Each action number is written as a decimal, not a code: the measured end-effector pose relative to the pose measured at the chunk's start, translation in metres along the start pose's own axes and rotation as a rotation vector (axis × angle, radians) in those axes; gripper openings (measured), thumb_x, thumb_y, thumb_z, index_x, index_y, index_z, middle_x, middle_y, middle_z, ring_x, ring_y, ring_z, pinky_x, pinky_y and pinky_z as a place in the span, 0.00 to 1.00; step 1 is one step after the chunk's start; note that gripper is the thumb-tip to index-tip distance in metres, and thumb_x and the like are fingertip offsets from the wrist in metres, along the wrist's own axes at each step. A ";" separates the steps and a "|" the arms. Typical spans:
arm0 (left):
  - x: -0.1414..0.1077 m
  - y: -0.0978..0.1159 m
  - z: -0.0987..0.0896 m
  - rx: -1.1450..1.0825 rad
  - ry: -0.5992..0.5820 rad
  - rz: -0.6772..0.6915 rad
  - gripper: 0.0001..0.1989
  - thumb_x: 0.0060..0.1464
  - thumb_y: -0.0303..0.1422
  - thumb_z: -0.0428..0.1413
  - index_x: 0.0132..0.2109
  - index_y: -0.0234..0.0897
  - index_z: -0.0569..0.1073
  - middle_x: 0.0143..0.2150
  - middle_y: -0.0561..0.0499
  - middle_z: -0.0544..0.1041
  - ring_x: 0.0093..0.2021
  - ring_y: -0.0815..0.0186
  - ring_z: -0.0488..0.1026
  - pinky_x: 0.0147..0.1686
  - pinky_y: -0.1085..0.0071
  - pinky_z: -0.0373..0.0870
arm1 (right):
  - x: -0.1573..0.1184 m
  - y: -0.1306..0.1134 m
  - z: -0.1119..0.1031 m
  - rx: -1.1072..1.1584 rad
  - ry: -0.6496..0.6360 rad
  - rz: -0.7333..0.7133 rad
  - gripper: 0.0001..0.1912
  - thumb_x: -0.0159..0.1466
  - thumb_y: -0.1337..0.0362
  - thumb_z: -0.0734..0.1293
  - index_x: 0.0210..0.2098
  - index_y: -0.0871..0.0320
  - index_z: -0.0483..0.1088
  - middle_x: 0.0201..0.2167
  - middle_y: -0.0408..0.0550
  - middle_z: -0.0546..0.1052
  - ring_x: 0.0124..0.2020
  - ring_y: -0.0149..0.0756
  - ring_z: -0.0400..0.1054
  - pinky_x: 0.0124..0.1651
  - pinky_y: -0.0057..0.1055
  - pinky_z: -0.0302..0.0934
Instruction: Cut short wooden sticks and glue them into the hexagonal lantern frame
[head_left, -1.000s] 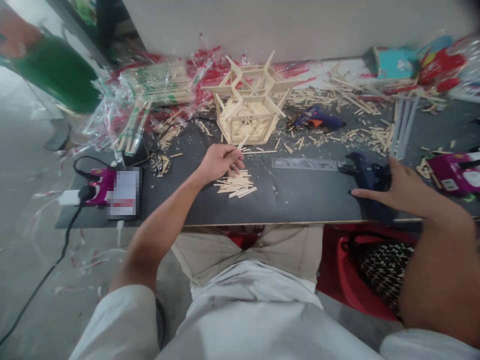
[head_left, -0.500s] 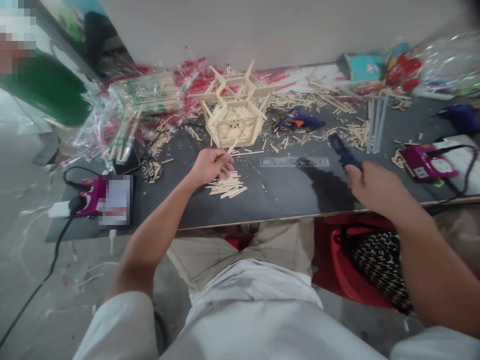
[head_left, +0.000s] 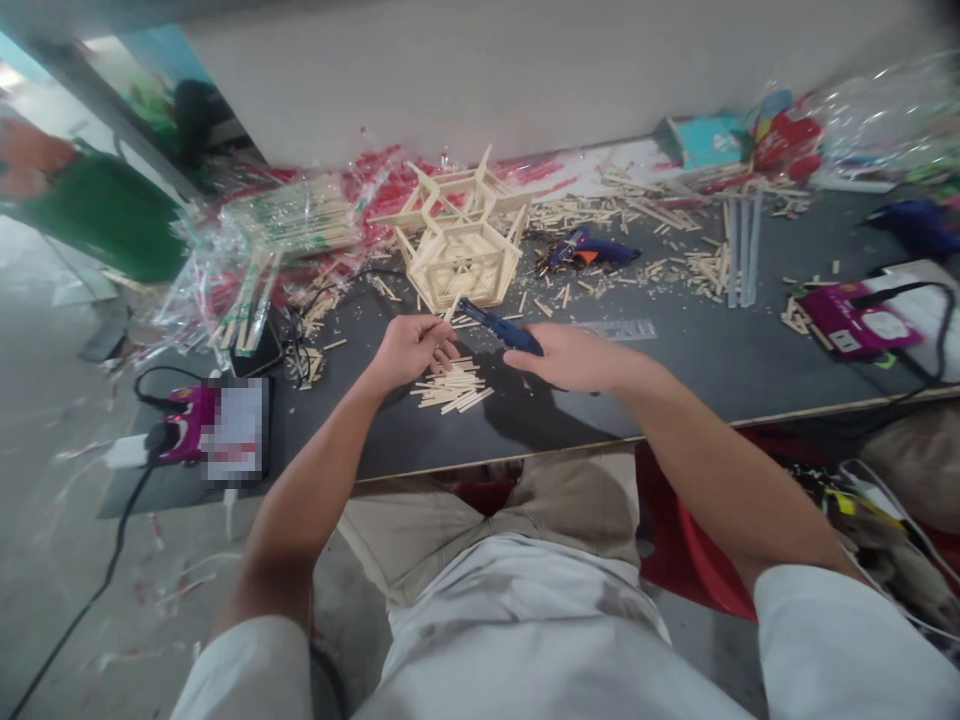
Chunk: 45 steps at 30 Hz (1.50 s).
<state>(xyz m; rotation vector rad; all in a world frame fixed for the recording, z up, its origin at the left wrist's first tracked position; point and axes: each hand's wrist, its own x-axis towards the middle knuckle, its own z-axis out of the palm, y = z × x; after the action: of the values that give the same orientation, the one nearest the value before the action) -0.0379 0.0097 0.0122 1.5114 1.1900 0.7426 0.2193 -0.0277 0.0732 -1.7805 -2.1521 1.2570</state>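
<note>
Pinched between the fingertips of my left hand (head_left: 415,350) is a thin wooden stick (head_left: 452,308), its tip pointing up and away. My right hand (head_left: 574,357) grips a tool with blue handles and a dark head (head_left: 499,328), which looks like pliers. The tool's head is close to the stick; whether they touch I cannot tell. Under my left hand lies a pile of short cut sticks (head_left: 457,388). Just beyond both hands stands a hexagonal frame built of wooden sticks (head_left: 465,265).
A blue glue gun (head_left: 600,250) and a clear ruler (head_left: 626,329) lie right of the frame, the ruler partly behind my right hand. Wrapped chopsticks (head_left: 300,215) are heaped at left. Clear glue sticks (head_left: 742,250) and purple power boxes (head_left: 862,318) with cables sit on the table.
My right hand has swung left with the pliers, from beyond the ruler's right end to beside my left hand. My left hand keeps holding the stick, nearly in place.
</note>
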 end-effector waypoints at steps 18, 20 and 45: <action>-0.005 0.006 0.013 0.045 -0.046 -0.020 0.14 0.69 0.28 0.57 0.32 0.34 0.76 0.28 0.45 0.84 0.22 0.65 0.80 0.22 0.75 0.75 | 0.015 0.001 0.024 -0.092 0.136 -0.119 0.32 0.81 0.41 0.55 0.25 0.52 0.58 0.23 0.48 0.71 0.26 0.38 0.63 0.35 0.36 0.51; -0.005 0.006 0.014 0.055 -0.033 -0.004 0.14 0.69 0.29 0.57 0.32 0.34 0.76 0.28 0.45 0.85 0.20 0.67 0.79 0.22 0.76 0.73 | 0.015 0.003 0.028 -0.123 0.196 -0.068 0.36 0.80 0.37 0.52 0.23 0.52 0.57 0.22 0.49 0.70 0.26 0.39 0.61 0.35 0.36 0.50; -0.016 0.032 0.022 0.007 0.012 -0.199 0.16 0.73 0.24 0.54 0.33 0.31 0.76 0.27 0.45 0.83 0.20 0.67 0.78 0.16 0.78 0.65 | 0.013 -0.006 0.030 -0.383 0.232 0.027 0.42 0.80 0.37 0.47 0.26 0.57 0.69 0.26 0.53 0.76 0.27 0.38 0.64 0.32 0.34 0.46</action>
<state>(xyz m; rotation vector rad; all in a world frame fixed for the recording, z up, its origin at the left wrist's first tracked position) -0.0137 -0.0119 0.0381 1.3721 1.3309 0.6157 0.1944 -0.0325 0.0516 -1.9764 -2.3512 0.6284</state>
